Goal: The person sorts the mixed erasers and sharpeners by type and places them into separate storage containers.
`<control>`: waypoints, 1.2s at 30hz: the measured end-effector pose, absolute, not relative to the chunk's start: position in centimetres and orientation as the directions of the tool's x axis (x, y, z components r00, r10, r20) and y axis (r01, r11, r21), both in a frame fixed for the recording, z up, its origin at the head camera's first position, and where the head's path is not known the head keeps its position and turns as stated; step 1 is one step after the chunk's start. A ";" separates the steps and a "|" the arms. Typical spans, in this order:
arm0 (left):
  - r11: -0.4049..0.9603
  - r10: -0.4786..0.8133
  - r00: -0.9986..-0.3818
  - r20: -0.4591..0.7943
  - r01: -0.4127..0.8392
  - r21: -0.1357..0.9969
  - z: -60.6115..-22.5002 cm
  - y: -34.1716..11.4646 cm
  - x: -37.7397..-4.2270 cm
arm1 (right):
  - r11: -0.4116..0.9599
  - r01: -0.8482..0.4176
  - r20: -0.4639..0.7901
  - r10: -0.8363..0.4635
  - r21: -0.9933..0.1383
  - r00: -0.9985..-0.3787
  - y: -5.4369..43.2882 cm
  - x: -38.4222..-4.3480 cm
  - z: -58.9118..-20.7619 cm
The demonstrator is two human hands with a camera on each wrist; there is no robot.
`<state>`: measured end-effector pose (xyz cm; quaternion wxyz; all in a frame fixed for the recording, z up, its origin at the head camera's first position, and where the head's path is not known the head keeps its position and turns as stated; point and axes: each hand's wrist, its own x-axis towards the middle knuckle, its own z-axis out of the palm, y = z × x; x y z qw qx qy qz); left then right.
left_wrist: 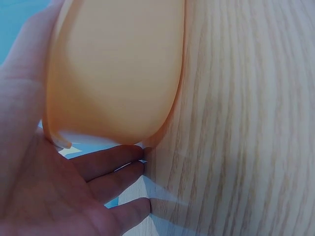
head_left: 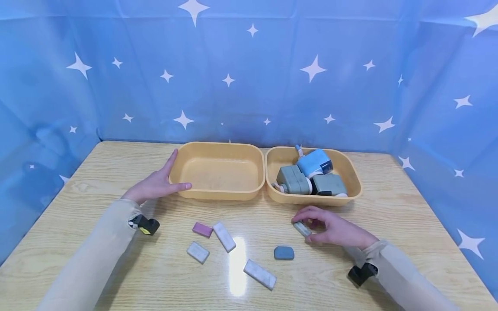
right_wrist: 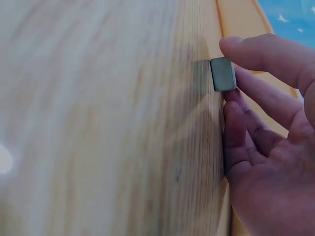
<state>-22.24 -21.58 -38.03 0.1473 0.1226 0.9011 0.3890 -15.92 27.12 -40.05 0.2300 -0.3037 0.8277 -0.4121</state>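
Note:
My left hand (head_left: 157,183) touches the left end of a tan plastic bin (head_left: 218,195), thumb along its near rim and fingers straight along its end wall. In the left wrist view the fingertips reach the bin's lower end beside the wood. My right hand (head_left: 328,225) pinches a small grey-green block (head_left: 302,229) between thumb and fingertips, low over the table in front of a second tan bin (head_left: 311,200). In the right wrist view the end face of the grey-green block (right_wrist: 224,74) shows between thumb and fingers.
Grey-green bottles (head_left: 294,179) and a blue bottle (head_left: 314,162) lie in the right bin. Across the wooden table (head_left: 155,276) are a purple block (head_left: 202,230), several pale grey blocks (head_left: 260,274) and a dark blue rounded block (head_left: 284,253). A blue star-patterned cloth (head_left: 249,99) hangs behind.

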 end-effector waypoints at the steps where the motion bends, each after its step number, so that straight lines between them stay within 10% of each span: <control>1: 0.666 0.335 -0.927 -0.170 0.105 0.739 -38.0 -21.6 -22.2 | 0.481 -0.310 -0.135 -0.689 -0.820 -0.712 27.1 -15.9 -40.0; 36: 0.678 0.325 -0.931 -0.165 0.107 0.727 -38.3 -21.7 -22.4 | 0.346 -0.419 0.077 -0.687 -0.840 -0.722 24.1 -16.0 -38.8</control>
